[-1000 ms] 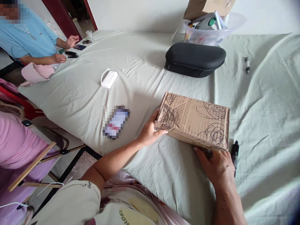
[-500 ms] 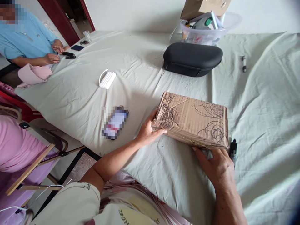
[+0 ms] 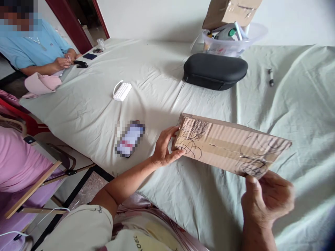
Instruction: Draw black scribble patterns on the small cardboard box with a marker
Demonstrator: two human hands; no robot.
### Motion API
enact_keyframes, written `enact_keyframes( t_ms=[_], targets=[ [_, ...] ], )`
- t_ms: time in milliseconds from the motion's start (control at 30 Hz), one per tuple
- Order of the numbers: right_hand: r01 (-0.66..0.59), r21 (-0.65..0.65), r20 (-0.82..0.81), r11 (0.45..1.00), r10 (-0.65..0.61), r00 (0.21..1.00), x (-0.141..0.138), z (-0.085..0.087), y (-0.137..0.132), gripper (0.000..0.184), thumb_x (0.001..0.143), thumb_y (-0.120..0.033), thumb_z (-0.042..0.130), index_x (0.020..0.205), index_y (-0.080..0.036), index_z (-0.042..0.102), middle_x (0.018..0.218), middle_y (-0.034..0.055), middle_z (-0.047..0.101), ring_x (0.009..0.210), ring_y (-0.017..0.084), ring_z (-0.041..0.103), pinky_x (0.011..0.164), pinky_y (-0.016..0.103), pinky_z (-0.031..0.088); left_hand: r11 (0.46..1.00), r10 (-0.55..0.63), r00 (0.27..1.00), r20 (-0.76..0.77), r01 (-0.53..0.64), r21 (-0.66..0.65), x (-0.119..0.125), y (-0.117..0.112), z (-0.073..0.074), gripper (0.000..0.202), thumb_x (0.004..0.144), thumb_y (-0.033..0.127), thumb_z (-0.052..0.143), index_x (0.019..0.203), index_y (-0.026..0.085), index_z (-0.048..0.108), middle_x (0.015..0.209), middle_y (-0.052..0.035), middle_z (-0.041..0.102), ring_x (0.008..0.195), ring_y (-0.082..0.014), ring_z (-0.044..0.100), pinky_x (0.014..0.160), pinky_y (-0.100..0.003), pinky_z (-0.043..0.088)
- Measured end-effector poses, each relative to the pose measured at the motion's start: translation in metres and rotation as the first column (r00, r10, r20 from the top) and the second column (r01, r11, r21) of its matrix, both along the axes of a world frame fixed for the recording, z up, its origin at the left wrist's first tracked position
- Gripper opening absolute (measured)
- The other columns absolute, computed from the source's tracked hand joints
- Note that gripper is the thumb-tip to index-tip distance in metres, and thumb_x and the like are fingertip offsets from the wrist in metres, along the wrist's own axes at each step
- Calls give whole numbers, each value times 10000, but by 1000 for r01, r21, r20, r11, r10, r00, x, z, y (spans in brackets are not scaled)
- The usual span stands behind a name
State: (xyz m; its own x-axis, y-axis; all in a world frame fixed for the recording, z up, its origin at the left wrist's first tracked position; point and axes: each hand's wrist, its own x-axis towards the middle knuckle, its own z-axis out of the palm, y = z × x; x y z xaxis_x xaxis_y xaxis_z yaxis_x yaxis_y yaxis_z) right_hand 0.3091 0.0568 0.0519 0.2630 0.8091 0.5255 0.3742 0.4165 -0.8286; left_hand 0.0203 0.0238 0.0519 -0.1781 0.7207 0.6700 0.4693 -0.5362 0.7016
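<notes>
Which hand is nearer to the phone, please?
Left: the left hand, at the left end of the box, is right of the phone; the right hand, at the right end, is farther away.

We have the box [image 3: 230, 144] between our left hand [image 3: 166, 148], at its left end, and our right hand [image 3: 269, 195], at its near right corner. Left of the box lies the phone [image 3: 131, 138], and beyond that the block [image 3: 123, 92], both on the cloth [image 3: 157, 83]. Behind the box we see the case [image 3: 216, 71], with the tub [image 3: 227, 52] behind it; right of the case lies the pen [image 3: 271, 77]
</notes>
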Motion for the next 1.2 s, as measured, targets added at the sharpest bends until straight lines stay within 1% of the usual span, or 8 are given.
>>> enact_keyframes(
  t_ms=[133,300,467,633,767,933,1100,1200],
  targets=[
    [76,233,-96,969,-54,994,-4,8,4,583,667,-744,842,661,-194,649,574,7,527,517,163,498,549,340,419,996,-56,998,-38,59,66,0,-1,1,802,976,793,530,1532,214,538,1377,-180,626,1183,-310,654,893,-414,593],
    [58,346,-69,936,-36,997,-5,7,1,605,723,-761,809,640,-193,617,526,-5,469,490,147,456,524,318,381,999,0,999,-44,2,54,-1,-2,2,779,995,803,465,1467,196,593,1261,-151,673,1022,-251,661,820,-378,573],
    [44,379,2,924,-48,999,-3,7,-4,705,791,-844,726,594,-190,553,500,4,455,457,125,395,464,288,280,997,-3,1000,8,2,84,-1,-4,5,706,994,791,496,1337,198,666,1112,-96,697,880,-198,617,767,-344,550],
    [100,314,-105,944,-70,992,-5,5,-2,648,716,-849,765,698,-232,568,553,-10,495,489,157,443,508,325,333,998,49,998,-48,-52,-44,-1,-5,4,787,969,850,441,1339,189,656,1135,-121,695,978,-246,647,852,-395,579],
    [82,190,-119,978,-60,991,-3,0,-3,602,677,-777,827,754,-255,538,623,-21,532,533,176,505,532,338,401,991,70,993,-91,-80,-108,-1,-4,1,771,949,831,513,1380,201,624,1206,-137,678,1117,-294,653,974,-445,574],
    [54,69,-109,996,-47,993,2,-2,-8,612,663,-755,867,793,-227,588,685,-9,568,619,174,547,632,343,463,988,55,993,-103,-69,-135,-1,-3,-1,745,936,761,620,1428,203,591,1234,-138,661,1157,-304,649,1021,-460,568],
    [-16,-34,-123,999,12,992,3,-3,-7,618,624,-717,916,737,-222,564,646,-4,575,611,172,551,601,312,437,990,40,993,-115,-55,-131,-2,-1,-3,758,917,695,710,1473,206,547,1290,-138,638,1213,-311,644,1058,-464,561],
    [-51,-112,-86,992,41,995,3,-7,-5,633,614,-730,909,796,-227,572,702,16,614,650,188,582,644,339,478,993,27,990,-135,-42,-110,-2,1,-4,748,931,643,734,1506,220,511,1334,-134,623,1243,-302,647,1073,-447,556]
  ],
)
